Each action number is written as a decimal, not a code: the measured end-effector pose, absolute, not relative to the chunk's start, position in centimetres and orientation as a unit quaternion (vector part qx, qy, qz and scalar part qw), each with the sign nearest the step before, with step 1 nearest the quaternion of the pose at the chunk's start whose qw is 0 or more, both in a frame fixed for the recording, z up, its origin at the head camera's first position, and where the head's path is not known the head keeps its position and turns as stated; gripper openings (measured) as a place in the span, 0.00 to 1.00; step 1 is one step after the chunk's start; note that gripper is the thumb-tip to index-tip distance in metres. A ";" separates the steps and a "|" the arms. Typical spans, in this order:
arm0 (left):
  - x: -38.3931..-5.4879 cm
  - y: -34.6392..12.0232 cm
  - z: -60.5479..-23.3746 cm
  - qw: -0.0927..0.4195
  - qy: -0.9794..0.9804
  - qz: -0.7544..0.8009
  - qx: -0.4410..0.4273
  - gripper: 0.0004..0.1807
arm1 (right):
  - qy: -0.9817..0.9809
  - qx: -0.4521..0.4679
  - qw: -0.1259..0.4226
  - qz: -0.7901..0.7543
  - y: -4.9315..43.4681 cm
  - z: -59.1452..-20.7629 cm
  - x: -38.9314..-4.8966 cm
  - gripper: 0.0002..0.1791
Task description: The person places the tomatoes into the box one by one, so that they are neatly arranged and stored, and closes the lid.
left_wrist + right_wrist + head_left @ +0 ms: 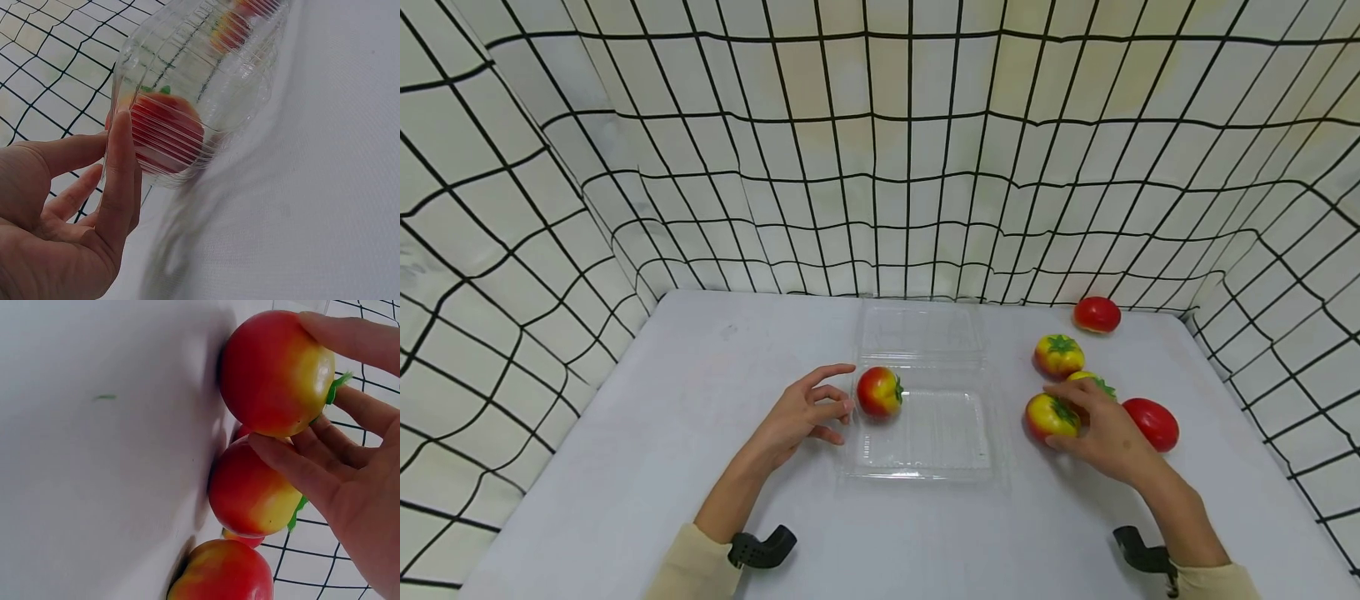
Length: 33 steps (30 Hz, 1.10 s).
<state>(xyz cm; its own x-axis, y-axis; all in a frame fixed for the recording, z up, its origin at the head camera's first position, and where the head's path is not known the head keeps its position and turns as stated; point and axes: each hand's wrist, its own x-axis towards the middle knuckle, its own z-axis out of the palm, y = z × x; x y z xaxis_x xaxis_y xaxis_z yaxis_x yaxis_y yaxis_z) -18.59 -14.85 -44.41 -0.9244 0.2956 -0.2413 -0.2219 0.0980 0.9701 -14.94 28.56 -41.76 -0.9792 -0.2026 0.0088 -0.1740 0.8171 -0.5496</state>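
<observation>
We see the left forearm (733, 492) slanting inward to the left grip (805, 412), whose fingers are spread and loosely bent, while the right forearm (1183, 512), well apart from it, leans inward also, with the right grip (1097, 429) curving thumb and fingers towards each other.

I'm seeing black netting (910, 119) stretching across the head view's top and down both sides, a pale wall (887, 83) showing behind. A white table (640, 433) is filling the lower middle; a green fleck (106, 397) is showing at the right wrist view's upper left.
</observation>
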 end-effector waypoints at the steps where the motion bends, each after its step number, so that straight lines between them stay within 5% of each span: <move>1: -18.6 -14.8 -44.4 0.193 0.715 0.671 0.026 0.35 | 0.953 -0.100 0.026 -0.284 28.6 -41.8 -15.0 0.39; 13: -18.6 -14.8 -44.3 0.197 0.716 0.669 0.023 0.34 | 0.944 -0.106 0.044 -0.309 29.0 -41.8 -14.9 0.38; 33: -18.6 -14.8 -44.3 0.197 0.713 0.672 0.026 0.34 | 0.927 -0.140 -0.009 -0.349 28.5 -41.4 -15.5 0.41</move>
